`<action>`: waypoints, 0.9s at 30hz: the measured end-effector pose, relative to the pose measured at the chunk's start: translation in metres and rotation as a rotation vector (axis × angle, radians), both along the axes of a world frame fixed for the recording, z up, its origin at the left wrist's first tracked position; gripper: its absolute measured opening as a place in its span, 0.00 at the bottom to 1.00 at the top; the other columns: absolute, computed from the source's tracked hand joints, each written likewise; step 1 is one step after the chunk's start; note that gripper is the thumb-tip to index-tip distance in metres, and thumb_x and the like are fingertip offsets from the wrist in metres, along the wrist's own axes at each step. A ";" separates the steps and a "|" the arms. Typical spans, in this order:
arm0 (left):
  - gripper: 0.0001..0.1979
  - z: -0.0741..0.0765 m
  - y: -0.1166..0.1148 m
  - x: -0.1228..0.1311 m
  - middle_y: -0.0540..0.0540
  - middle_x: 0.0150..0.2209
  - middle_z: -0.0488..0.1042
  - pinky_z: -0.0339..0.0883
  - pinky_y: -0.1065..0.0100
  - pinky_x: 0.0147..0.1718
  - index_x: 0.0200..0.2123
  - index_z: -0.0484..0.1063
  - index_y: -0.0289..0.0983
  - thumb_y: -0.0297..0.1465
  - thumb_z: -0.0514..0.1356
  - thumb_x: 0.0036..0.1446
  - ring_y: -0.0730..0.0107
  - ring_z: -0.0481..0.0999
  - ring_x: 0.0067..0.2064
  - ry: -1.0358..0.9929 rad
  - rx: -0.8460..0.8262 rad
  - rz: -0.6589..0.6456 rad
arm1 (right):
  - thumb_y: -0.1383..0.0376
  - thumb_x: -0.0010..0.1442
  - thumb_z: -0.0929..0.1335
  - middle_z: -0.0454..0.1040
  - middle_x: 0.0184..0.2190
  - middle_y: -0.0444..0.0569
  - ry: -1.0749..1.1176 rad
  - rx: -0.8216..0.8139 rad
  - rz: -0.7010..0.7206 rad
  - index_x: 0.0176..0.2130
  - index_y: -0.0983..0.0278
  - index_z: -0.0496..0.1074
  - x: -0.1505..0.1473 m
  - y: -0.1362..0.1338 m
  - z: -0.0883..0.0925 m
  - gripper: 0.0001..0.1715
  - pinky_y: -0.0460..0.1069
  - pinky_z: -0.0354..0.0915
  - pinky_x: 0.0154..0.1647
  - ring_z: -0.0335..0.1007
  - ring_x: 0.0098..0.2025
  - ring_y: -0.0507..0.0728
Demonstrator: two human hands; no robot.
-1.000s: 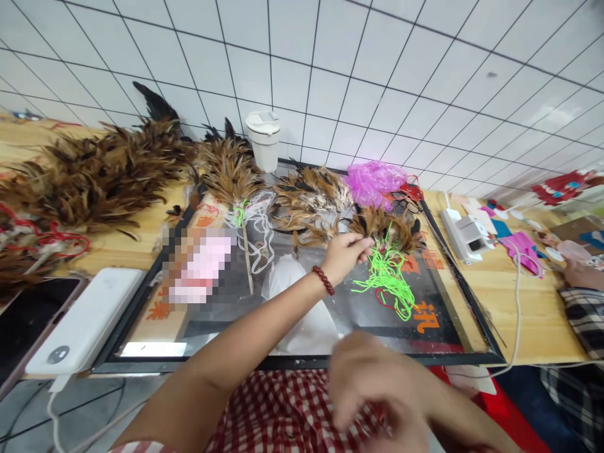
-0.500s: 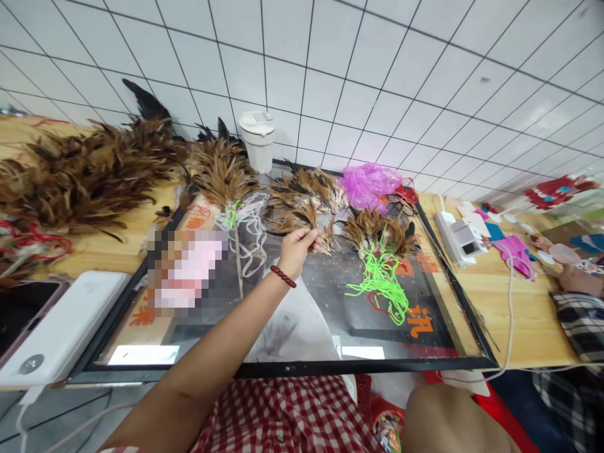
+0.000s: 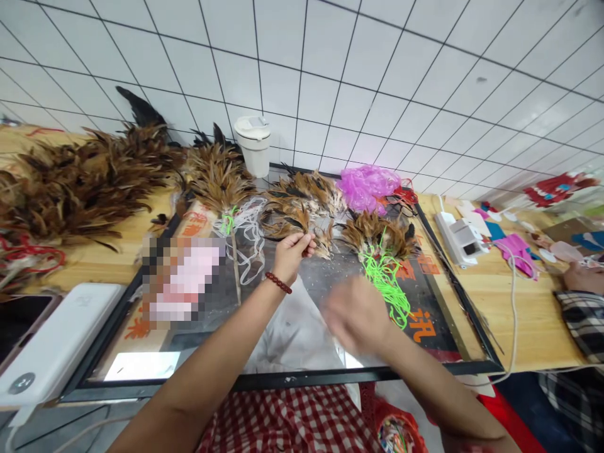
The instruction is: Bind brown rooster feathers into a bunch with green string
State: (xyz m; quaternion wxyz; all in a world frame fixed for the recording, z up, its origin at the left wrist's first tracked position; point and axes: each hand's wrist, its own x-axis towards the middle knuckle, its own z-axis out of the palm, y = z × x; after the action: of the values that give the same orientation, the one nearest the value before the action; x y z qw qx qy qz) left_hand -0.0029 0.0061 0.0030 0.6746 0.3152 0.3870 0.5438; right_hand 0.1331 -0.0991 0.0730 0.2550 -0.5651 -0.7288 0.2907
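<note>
My left hand (image 3: 291, 255), with a bead bracelet at its wrist, is closed in a pinch on a small brown feather (image 3: 300, 218) whose tip rises above the fingers. Just behind it lies a loose pile of brown and black feathers (image 3: 306, 189) with pale fluffy ends. My right hand (image 3: 356, 313) is over the panel's middle, smeared by motion, so its fingers cannot be made out. Near it lie neon green strings (image 3: 389, 283), below another feather bunch (image 3: 377, 233). To the left, a feather bundle (image 3: 219, 179) is bound to a thin stick (image 3: 236, 264).
A black-framed glass panel (image 3: 283, 379) lies on the wooden table. Around it are a white cup (image 3: 255, 145), purple plastic (image 3: 368, 187), white string (image 3: 250, 245), a large feather mass (image 3: 85, 182), a white power bank (image 3: 61, 343) and a power strip (image 3: 455, 238). Another person's hand (image 3: 581, 277) is at right.
My right hand has come up from the lap over the panel. My left hand stays nearly in place, still pinching by the feathers. The view has shifted slightly.
</note>
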 end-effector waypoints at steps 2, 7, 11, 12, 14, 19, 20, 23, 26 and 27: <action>0.15 0.000 -0.001 0.001 0.49 0.22 0.73 0.60 0.76 0.22 0.29 0.75 0.31 0.37 0.68 0.42 0.81 0.68 0.22 0.000 -0.003 0.003 | 0.59 0.58 0.62 0.74 0.39 0.55 -0.104 0.073 -0.120 0.42 0.61 0.74 0.010 0.030 -0.007 0.17 0.55 0.62 0.44 0.69 0.42 0.60; 0.14 -0.002 -0.004 0.000 0.49 0.22 0.73 0.61 0.74 0.23 0.29 0.75 0.31 0.37 0.68 0.41 0.80 0.68 0.22 -0.009 0.008 -0.014 | 0.62 0.56 0.64 0.77 0.31 0.56 -0.550 -0.029 -0.318 0.31 0.64 0.76 0.030 0.091 -0.032 0.13 0.49 0.61 0.36 0.72 0.36 0.59; 0.14 -0.005 -0.004 -0.001 0.49 0.22 0.73 0.62 0.74 0.23 0.29 0.75 0.31 0.36 0.68 0.42 0.79 0.69 0.22 -0.018 0.004 -0.014 | 0.67 0.49 0.66 0.77 0.27 0.51 -0.470 -0.095 -0.242 0.26 0.64 0.75 0.033 0.109 -0.042 0.06 0.47 0.60 0.33 0.72 0.32 0.56; 0.14 -0.006 -0.003 -0.002 0.49 0.22 0.73 0.63 0.74 0.23 0.29 0.75 0.31 0.36 0.68 0.42 0.79 0.69 0.22 -0.025 0.001 -0.011 | 0.67 0.49 0.66 0.75 0.24 0.49 -0.381 -0.100 -0.223 0.25 0.64 0.73 0.034 0.110 -0.041 0.05 0.47 0.60 0.32 0.71 0.30 0.54; 0.14 -0.006 -0.002 -0.002 0.49 0.22 0.74 0.63 0.74 0.23 0.30 0.75 0.31 0.36 0.68 0.43 0.79 0.70 0.22 -0.036 -0.003 0.000 | 0.65 0.48 0.66 0.72 0.20 0.45 -0.104 -0.135 -0.242 0.25 0.64 0.70 0.034 0.110 -0.040 0.04 0.46 0.60 0.29 0.68 0.25 0.52; 0.16 -0.001 -0.003 -0.003 0.46 0.24 0.75 0.67 0.71 0.26 0.30 0.74 0.30 0.37 0.69 0.42 0.76 0.73 0.24 -0.034 -0.062 -0.026 | 0.57 0.45 0.72 0.70 0.20 0.42 0.604 -0.275 -0.208 0.26 0.63 0.65 0.022 0.105 -0.041 0.15 0.45 0.58 0.23 0.62 0.20 0.49; 0.16 0.000 -0.004 -0.003 0.45 0.25 0.76 0.69 0.71 0.26 0.29 0.74 0.30 0.38 0.69 0.42 0.74 0.74 0.24 -0.026 -0.077 -0.048 | 0.56 0.45 0.72 0.68 0.19 0.40 0.673 -0.252 -0.186 0.26 0.63 0.65 0.019 0.103 -0.042 0.16 0.45 0.57 0.22 0.60 0.20 0.48; 0.16 0.003 -0.005 -0.004 0.42 0.25 0.77 0.70 0.70 0.26 0.27 0.74 0.30 0.38 0.70 0.41 0.71 0.76 0.25 0.003 -0.121 -0.121 | 0.57 0.46 0.73 0.62 0.18 0.38 0.768 -0.144 -0.147 0.25 0.63 0.66 0.010 0.102 -0.049 0.16 0.44 0.54 0.24 0.55 0.20 0.46; 0.16 0.004 -0.004 -0.007 0.41 0.26 0.78 0.70 0.71 0.25 0.27 0.74 0.30 0.37 0.70 0.41 0.70 0.77 0.26 0.020 -0.160 -0.190 | 0.55 0.46 0.73 0.64 0.20 0.39 0.761 -0.105 -0.151 0.24 0.63 0.66 0.006 0.102 -0.055 0.17 0.45 0.56 0.26 0.56 0.23 0.47; 0.16 0.004 -0.003 -0.008 0.41 0.26 0.78 0.70 0.71 0.25 0.27 0.75 0.30 0.37 0.70 0.41 0.70 0.77 0.26 0.023 -0.170 -0.209 | 0.54 0.46 0.73 0.64 0.21 0.39 0.755 -0.102 -0.158 0.25 0.63 0.66 0.005 0.102 -0.056 0.18 0.45 0.56 0.27 0.56 0.23 0.47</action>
State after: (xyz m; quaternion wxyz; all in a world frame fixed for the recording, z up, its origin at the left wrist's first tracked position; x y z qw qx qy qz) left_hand -0.0105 0.0028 0.0070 0.7473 0.3017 0.4046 0.4322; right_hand 0.1383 0.0026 0.0167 0.4981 -0.4847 -0.5227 0.4937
